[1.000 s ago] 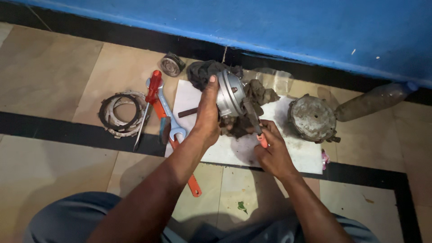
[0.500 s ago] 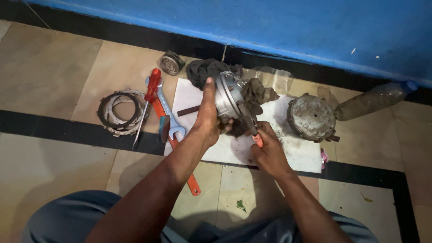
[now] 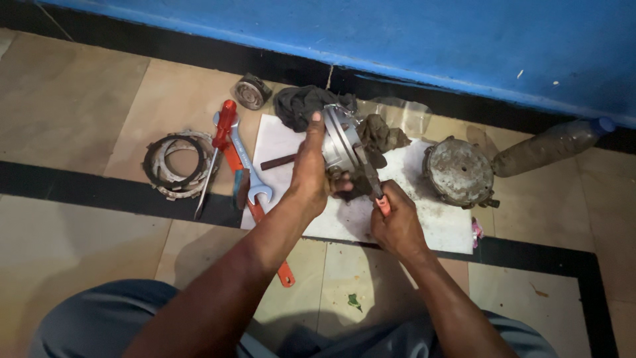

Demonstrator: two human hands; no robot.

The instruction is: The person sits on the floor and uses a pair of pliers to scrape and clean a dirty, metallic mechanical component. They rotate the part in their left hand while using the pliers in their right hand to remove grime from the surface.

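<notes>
My left hand (image 3: 310, 166) grips a round silver metal part (image 3: 341, 142) and holds it on edge over a white sheet (image 3: 437, 229) on the tiled floor. My right hand (image 3: 397, 222) is closed around the orange handle of a pair of pliers (image 3: 371, 179), whose dark jaws reach up against the right side of the metal part. Under the part lies a dark, greasy rag (image 3: 381, 132).
Left of the sheet lie a red-handled screwdriver (image 3: 215, 149), a spanner (image 3: 248, 169), an orange-handled tool (image 3: 281, 272) and a stack of ring-shaped plates (image 3: 175, 166). A round dirty housing (image 3: 458, 172) and a grimy plastic bottle (image 3: 553, 146) sit to the right. A small round part (image 3: 252, 91) lies near the blue wall.
The view has shifted slightly. Both hands keep their grips, and the pliers have moved a little along the metal part.
</notes>
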